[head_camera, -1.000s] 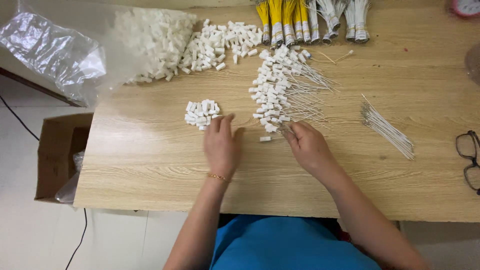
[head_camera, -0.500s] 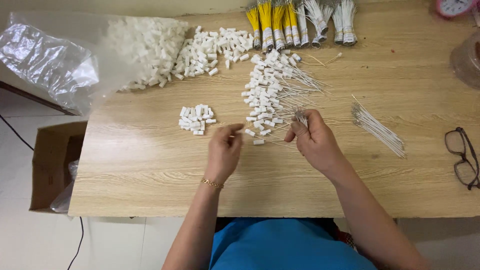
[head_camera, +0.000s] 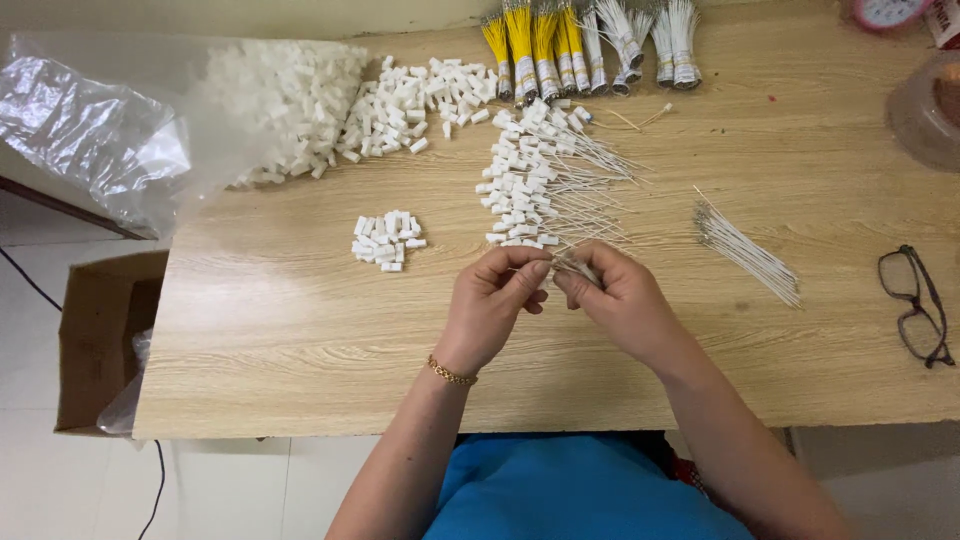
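Your left hand (head_camera: 492, 305) and right hand (head_camera: 618, 300) meet over the wooden table (head_camera: 300, 340), fingertips pinched together on a thin white wire (head_camera: 572, 264); whether a white connector sits between them, I cannot tell. This looks like the fitting step, joining wire to plug. The finished pile (head_camera: 535, 180) lies at 12 o'clock from your hands, the small heap of loose connectors (head_camera: 386, 240) at 10 o'clock, and bare wires (head_camera: 748, 255) at 3 o'clock. Next calls for steady alignment.
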